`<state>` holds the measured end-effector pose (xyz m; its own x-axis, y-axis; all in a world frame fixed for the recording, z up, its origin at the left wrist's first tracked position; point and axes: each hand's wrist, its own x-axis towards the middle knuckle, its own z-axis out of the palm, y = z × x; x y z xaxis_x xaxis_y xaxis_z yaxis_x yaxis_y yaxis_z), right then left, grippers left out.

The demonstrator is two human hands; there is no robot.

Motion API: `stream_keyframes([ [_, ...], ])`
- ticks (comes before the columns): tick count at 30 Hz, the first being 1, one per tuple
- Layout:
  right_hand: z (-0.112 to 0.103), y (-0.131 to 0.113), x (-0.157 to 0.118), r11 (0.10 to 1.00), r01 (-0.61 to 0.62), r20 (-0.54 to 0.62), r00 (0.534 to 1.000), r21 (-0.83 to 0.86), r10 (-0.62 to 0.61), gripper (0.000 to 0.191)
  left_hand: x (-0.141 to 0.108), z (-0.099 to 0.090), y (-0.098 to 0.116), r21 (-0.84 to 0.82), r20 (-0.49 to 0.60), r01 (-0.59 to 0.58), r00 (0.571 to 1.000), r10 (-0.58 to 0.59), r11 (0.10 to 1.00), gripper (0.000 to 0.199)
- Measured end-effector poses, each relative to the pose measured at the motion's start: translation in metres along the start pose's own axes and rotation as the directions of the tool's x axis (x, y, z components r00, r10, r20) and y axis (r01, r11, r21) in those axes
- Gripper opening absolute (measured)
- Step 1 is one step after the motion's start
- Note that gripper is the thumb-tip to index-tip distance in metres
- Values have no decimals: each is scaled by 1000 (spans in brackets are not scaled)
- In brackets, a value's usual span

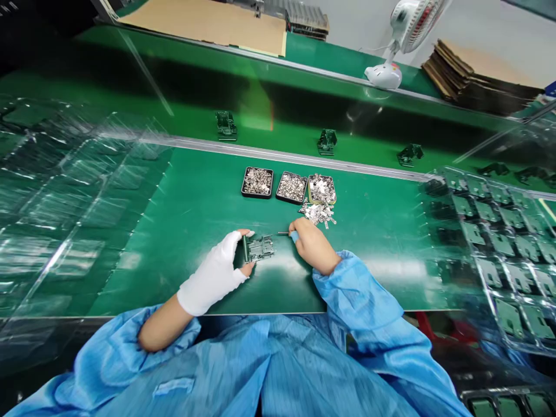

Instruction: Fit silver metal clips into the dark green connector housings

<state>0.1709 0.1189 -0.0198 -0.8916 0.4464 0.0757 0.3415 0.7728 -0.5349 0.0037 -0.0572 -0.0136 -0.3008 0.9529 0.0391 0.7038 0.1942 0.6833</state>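
My left hand (217, 269), in a white glove that leaves the fingertips bare, grips a small dark metal frame assembly (262, 248) between thumb and fingers. The frame's long bar lies along the palm side, and its open framework points right, low over the green bench. My bare right hand (313, 244) is closed around a slim tool (283, 233) with a thin metal shaft and something light blue at the grip; its exact kind is unclear. The shaft points left toward the frame, with a small gap between them. Just beyond my right hand lies a pile of flat silvery metal pieces (319, 213).
Small black trays (257, 196) of metal parts stand mid-bench. Behind them, several similar assemblies (326, 142) sit on a green strip past a metal rail (278, 157). Clear plastic blister trays (499, 243) flank both sides. A white fan (384, 75) and cardboard (208, 26) occupy the shelf.
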Motion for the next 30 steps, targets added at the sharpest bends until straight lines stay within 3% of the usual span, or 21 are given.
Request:
stream_keyframes([
  [4, 0, -4, -2, 983, 95, 93, 990, 157, -111, 32, 0, -1, -3, -9, 12, -18, 1000, 18, 1000, 54],
  [12, 2, -13, -3, 994, 89, 165, 981, 66, -99, 38, -2, -4, -1, 32, 32, -25, 999, 24, 999, 51],
  [17, -1, -23, -3, 1000, -4, 205, 979, 7, 3, 35, -2, -5, -2, 61, 32, -56, 998, 54, 997, 49],
  [23, -10, -14, -3, 968, -44, 257, 966, 248, -22, 35, -2, -6, -1, 96, 26, -69, 997, 67, 993, 49],
  [26, -10, -17, -5, 985, -12, 294, 955, 173, -40, 36, -2, -6, -2, 84, 24, -73, 997, 71, 994, 50],
  [30, -10, -31, -7, 999, -17, 330, 943, -35, 28, 29, -2, -6, -4, 67, 17, -84, 996, 83, 994, 49],
])
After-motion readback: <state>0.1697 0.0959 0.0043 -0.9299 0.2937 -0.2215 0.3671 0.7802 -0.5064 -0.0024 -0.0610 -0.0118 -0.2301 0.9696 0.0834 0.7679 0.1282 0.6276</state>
